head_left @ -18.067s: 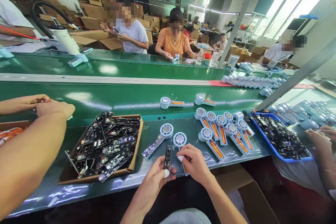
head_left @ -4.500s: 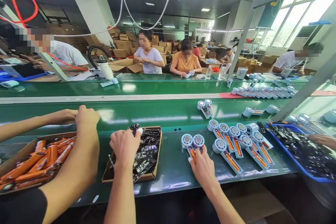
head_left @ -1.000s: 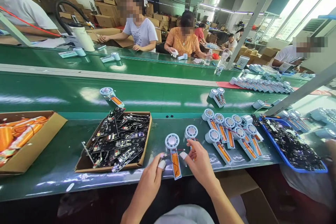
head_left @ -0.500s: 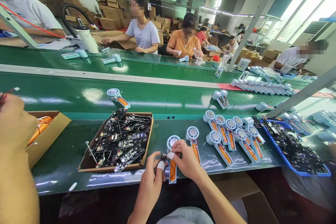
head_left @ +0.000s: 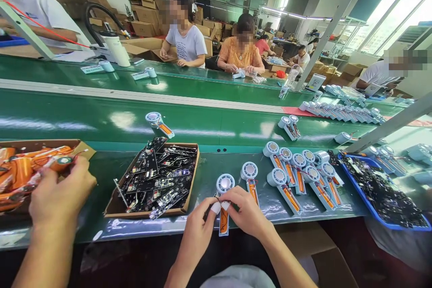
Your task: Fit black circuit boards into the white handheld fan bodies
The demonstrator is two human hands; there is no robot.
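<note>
My left hand (head_left: 200,219) is closed on a small black circuit board (head_left: 216,196), mostly hidden by the fingers. Against it my right hand (head_left: 245,210) is pinched; what lies between its fingertips is too small to make out. Both thumbs wear white finger covers and nearly touch. Just beneath the hands lies a light blue handheld fan body (head_left: 225,182), with an orange battery (head_left: 223,221) and thin wires in its open handle. A second fan body (head_left: 249,170) rests to the right of it.
A cardboard box (head_left: 193,184) of circuit boards stands left. Beyond it, a co-worker's hand (head_left: 62,186) holds an orange battery over a battery box (head_left: 86,149). Several fan bodies (head_left: 278,176) and a blue tray (head_left: 371,207) of boards lie right. Co-workers sit across the green conveyor (head_left: 189,121).
My fingertips have come together over the handle, covering more of the circuit board. The co-worker's hand at the left has moved right, into fuller view, with a battery in it.
</note>
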